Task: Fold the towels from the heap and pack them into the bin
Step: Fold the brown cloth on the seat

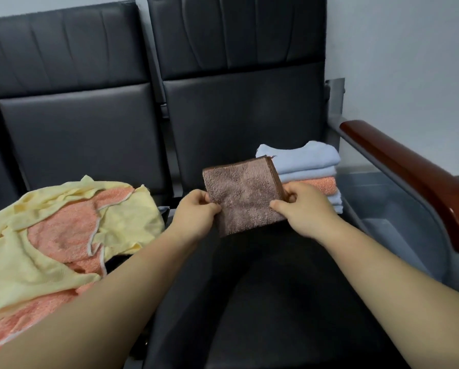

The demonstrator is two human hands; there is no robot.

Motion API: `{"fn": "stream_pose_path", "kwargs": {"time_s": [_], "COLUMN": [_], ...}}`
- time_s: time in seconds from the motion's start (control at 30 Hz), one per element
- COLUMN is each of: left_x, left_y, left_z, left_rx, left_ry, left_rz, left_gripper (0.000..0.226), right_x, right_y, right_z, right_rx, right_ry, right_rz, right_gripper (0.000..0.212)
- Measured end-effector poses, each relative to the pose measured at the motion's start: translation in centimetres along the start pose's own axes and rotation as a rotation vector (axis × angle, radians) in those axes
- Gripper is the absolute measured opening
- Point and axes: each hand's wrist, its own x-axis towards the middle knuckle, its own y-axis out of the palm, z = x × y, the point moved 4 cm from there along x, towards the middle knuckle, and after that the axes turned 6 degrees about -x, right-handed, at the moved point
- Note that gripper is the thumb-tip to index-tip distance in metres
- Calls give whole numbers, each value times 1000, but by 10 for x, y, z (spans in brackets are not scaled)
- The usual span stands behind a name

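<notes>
- Two bare forearms come in from the bottom edge, the left forearm [103, 302] and the right forearm [382, 275], both reaching forward over a black seat [249, 302].
- Left hand [196, 209] pinches the left edge of a brown towel [243, 190], thumb on top and fingers curled under.
- Right hand [300, 209] pinches the right edge the same way, thumb on the front face.
- The brown towel is folded to a small square, held off the seat between the hands and tilted, with its darker hem along the top and right.
- Stack of folded towels [310, 161] sits on the seat just behind the brown one, at the rear right: blue layers with one orange layer between.
- Heap [63, 222] of loose yellow and orange towels lies on the next seat to the left.
- Grey bin [398, 209] is beside the seat on the right, under a wooden armrest [409, 177]. Contents can't be made out.
- Black backrests [236, 102] stand behind, against a pale wall [409, 62].
</notes>
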Motion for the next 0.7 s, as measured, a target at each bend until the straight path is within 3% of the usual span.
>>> {"fn": "stream_pose_path", "kwargs": {"time_s": [0.13,0.23,0.43,0.53,0.7], "left_x": [55,98,171,178,136], "left_y": [46,89,158,169,151], "left_z": [-51,-74,-77,-61,-38], "left_rx": [-46,-89,-107,48,99], "left_ry": [86,91,35,12,33], "left_rz": [32,50,64,39,66], "left_gripper": [21,16,14,20,28], "right_x": [52,97,182,191,136], "right_y": [-37,-64,-87,-75,-48], "right_z": [-19,-34,-70,-85,-100], "right_rx": [46,70,-28,-101,-46], "right_ry": [51,74,156,235,339], "right_rz": [-167,-269,-300,-218,-303], "right_gripper": [29,17,18,26,47]}}
